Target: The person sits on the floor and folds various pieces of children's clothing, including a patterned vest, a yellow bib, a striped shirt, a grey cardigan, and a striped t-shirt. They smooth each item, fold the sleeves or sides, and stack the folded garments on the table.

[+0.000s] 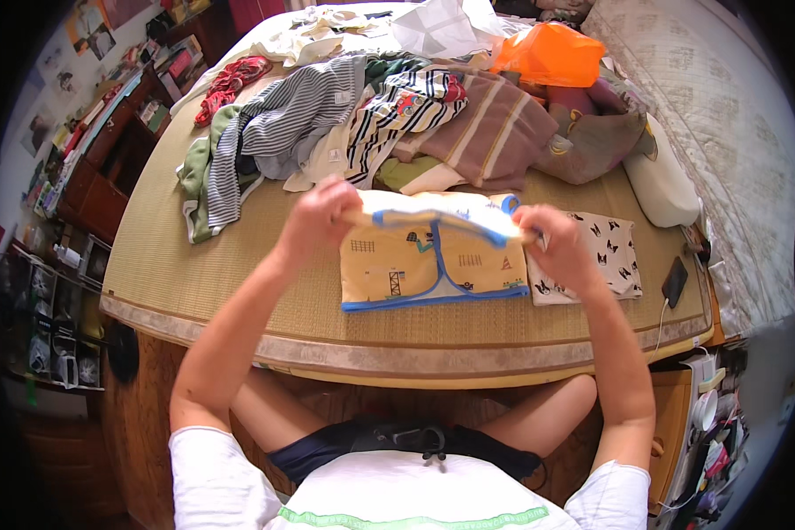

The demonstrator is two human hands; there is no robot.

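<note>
Garment over woven mat — wooden furniture left.

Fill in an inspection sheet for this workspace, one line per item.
Surface: tan woven mat with patterned border.
Job's things: yellow garment with blue trim and printed motifs, on the mat.
Clutter: heap of clothes at the far side, orange bag on it; pale printed cloth folded right of the garment.
Hands: left hand and right hand grip opposite ends of the garment's blurred upper part.
Cables: white cable at the black phone.
Surroundings: crowded wooden desk at left.
</note>
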